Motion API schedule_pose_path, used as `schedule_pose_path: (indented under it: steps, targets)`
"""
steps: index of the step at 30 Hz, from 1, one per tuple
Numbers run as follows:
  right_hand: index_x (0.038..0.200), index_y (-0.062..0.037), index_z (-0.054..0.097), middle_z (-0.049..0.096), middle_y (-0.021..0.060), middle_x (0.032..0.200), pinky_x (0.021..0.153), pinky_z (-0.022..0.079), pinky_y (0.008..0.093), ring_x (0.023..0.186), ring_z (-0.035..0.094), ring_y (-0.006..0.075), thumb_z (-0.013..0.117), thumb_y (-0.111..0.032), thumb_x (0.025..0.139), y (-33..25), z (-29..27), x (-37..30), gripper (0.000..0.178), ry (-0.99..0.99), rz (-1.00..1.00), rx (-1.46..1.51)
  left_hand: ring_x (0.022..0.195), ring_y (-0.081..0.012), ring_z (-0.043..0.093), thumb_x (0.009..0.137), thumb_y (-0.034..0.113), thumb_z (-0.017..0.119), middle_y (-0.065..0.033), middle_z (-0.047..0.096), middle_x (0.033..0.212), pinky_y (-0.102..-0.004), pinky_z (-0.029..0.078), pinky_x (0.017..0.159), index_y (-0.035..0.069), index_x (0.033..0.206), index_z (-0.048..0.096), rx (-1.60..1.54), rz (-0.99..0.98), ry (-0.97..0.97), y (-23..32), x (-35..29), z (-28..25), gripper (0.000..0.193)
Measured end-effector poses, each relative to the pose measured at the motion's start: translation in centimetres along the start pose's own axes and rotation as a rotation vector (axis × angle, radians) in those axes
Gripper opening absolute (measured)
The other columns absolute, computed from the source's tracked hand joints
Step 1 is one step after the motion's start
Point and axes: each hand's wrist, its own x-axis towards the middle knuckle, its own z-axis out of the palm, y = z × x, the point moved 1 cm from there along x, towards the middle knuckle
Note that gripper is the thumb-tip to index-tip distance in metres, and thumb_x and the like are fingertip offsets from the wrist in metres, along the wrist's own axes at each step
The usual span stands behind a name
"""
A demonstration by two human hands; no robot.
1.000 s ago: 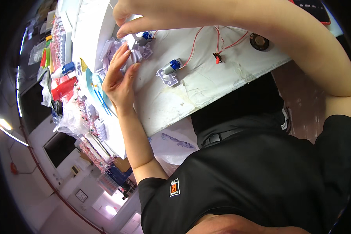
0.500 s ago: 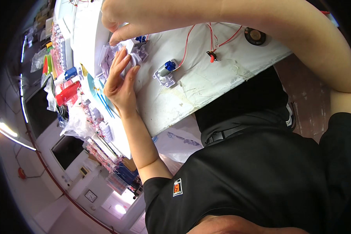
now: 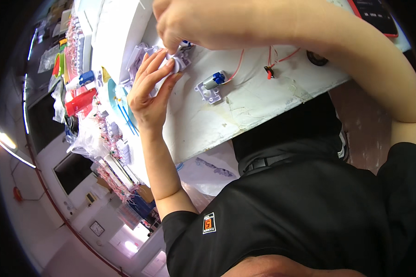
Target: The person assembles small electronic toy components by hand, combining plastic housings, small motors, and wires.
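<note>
At the bottom of the frame I see my own black shirt [image 3: 309, 217] filling the lower right, with a small orange patch on the chest. From it my left forearm runs up the middle-left of the picture to my left hand [image 3: 149, 90], whose fingers are stretched long and close together, their tips pressing against a small pale plastic housing [image 3: 178, 62] in the upper centre. My right hand [image 3: 194, 23] comes in across the top of the frame, fingers curled down and pinching the same housing from above, so the piece sits held between both hands on the white table [image 3: 245, 106].

Just right of my left hand, lying free on the table, is a small motor unit with a blue cap [image 3: 211, 84] on a pale bracket, with red wires [image 3: 239, 64] running from it toward the upper centre. Further right a small dark round part [image 3: 317, 57] sits near the table edge.

Along the left of the frame runs a cluttered row: a red bottle [image 3: 81, 101], clear plastic bags [image 3: 85, 138] and stacked pale parts. A red-edged tablet [image 3: 376, 16] lies in the upper right corner.
</note>
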Motion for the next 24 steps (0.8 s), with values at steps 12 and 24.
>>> schedule_pose_path:
  steps: [12,24]
  targets:
    - [0.079,-0.0108,0.074,0.069,0.0028,0.086,0.094,0.044,0.0365,0.098,0.059,0.0215,0.062,-0.021,0.081,-1.4,-0.3,-1.1,0.016,0.0,-0.014,-0.058,0.12,-0.029,0.068,0.077,0.002,0.084,-0.0099,0.075,0.12,-0.0512,0.041,0.115,0.008,0.103,0.078,0.111,0.067,-0.031,0.9,1.0,-0.2,0.027]
    - [0.085,-0.0098,0.077,0.071,-0.0021,0.094,0.119,0.035,0.0458,0.111,0.062,0.0178,0.064,-0.004,0.082,-2.4,-0.7,0.4,0.014,-0.029,-0.028,-0.124,0.13,-0.029,0.06,0.086,0.012,0.08,-0.0071,0.07,0.13,-0.0444,0.044,0.114,0.015,0.113,0.078,-0.016,-0.052,0.083,1.4,-0.2,-2.4,0.027]
